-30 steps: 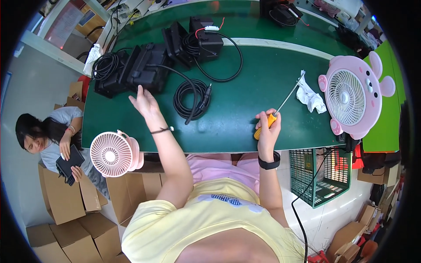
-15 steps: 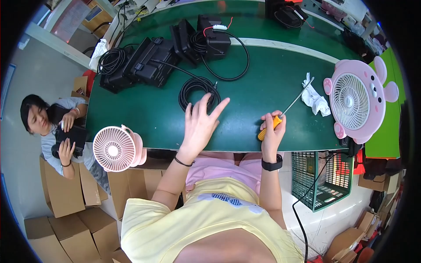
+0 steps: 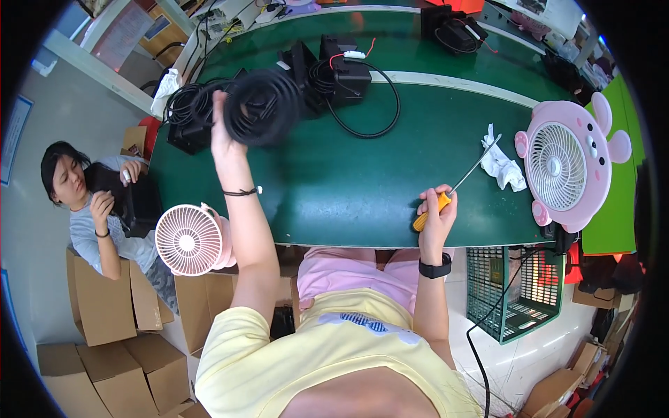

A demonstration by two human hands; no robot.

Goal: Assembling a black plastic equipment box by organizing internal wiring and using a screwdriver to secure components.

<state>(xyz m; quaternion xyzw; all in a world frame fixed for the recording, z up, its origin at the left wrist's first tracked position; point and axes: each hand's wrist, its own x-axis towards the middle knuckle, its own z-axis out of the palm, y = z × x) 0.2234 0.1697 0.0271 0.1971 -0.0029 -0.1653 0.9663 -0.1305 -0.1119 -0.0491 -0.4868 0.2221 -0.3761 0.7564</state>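
Note:
My left hand (image 3: 226, 129) grips a coil of black cable (image 3: 279, 83), blurred by motion, raised over the far left of the green table. Its thumb shows on the near side; the other fingers are mostly hidden behind the coil. Behind the coil sit black box-shaped units, one with its own cable coil (image 3: 180, 104), partly covered from sight. Close to the front edge, my right hand (image 3: 437, 217) is wrapped around the yellow handle of a screwdriver (image 3: 474, 167). Its metal shaft points up and right, toward a crumpled white cloth (image 3: 505, 171).
A pink animal-shaped fan (image 3: 564, 167) stands at the right, a small pink fan (image 3: 191, 240) at the left edge. Another black unit (image 3: 348, 73) with a looped cable is at the back. A green crate (image 3: 512, 292) and cardboard boxes (image 3: 104, 299) surround the table. A co-worker (image 3: 104, 216) sits left.
My left hand, earlier open above the coil on the table, has taken hold of it and carried it up and left. The right hand still holds the screwdriver in nearly the same place.

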